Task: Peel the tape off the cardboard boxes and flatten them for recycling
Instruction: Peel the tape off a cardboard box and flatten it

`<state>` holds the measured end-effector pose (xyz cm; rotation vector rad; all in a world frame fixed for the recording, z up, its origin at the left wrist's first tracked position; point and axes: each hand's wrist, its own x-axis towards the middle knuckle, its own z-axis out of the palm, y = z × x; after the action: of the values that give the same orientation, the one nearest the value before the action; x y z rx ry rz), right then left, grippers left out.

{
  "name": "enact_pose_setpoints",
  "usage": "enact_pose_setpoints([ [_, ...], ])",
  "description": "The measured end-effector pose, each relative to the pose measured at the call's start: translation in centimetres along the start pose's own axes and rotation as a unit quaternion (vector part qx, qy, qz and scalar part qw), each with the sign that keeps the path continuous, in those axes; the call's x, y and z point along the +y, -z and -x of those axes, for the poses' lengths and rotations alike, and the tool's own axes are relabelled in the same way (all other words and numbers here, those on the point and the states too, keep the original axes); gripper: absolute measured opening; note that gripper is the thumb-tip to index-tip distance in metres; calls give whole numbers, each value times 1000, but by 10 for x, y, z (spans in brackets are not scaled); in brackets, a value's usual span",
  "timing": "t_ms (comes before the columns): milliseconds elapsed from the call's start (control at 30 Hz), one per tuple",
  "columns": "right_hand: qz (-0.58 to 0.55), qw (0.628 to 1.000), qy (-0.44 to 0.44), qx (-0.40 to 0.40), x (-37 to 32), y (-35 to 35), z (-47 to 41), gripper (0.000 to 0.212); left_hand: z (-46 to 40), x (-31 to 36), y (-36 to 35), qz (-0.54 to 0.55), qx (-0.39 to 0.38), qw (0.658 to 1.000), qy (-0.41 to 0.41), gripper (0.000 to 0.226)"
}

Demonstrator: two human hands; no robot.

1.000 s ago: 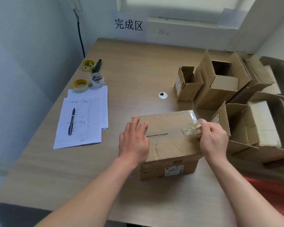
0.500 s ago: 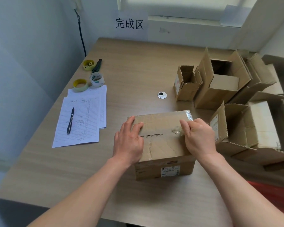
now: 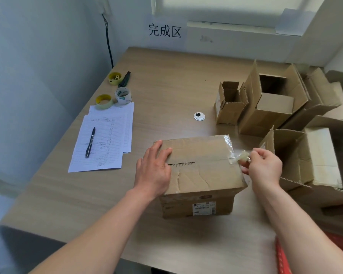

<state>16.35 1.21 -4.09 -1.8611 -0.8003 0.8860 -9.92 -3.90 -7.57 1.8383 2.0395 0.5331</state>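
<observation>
Tape pinched by right hand at box edge.

Both forearms are bare to the frame edge, with no sleeves, gloves, rings or watch visible.

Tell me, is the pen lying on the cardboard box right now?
No, the pen lies on the lined papers at the left of the table, well apart from the cardboard box.
</observation>
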Motion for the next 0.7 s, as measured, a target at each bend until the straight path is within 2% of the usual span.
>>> enact_pose_setpoints([
  [67,19,1000,-6,-18,4,5,-1,20,1,-3,0,-3,0,1000,1,48],
  [133,83,994,67,-39,4,4,4,35,2,-2,0,-8,2,1000,0,48],
  [200,184,968,151,-80,2,2,12,45,1,0,0,-19,1,1000,-3,48],
  [267,278,934,198,-108,4,0,18,49,-1,4,2,-34,0,999,0,49],
  [300,295,924,219,-106,7,-1,17,48,-2,6,4,-44,-1,999,0,50],
  [367,294,913,269,-84,13,-1,11,32,-2,9,6,-64,-2,998,-2,49],
  [467,255,916,306,-48,20,2,2,22,0,8,8,-77,-2,997,-1,48],
  [533,175,952,252,-11,20,3,0,23,0,8,9,-76,-5,997,2,47],
  [600,36,994,100,13,21,-3,-2,26,0,9,11,-77,-11,997,6,47],
  [667,-50,999,-13,6,25,-9,-3,28,3,7,12,-89,-12,996,1,47],
  [700,-48,999,-24,-4,25,-10,-2,29,3,8,13,-97,-12,995,-1,47],
])
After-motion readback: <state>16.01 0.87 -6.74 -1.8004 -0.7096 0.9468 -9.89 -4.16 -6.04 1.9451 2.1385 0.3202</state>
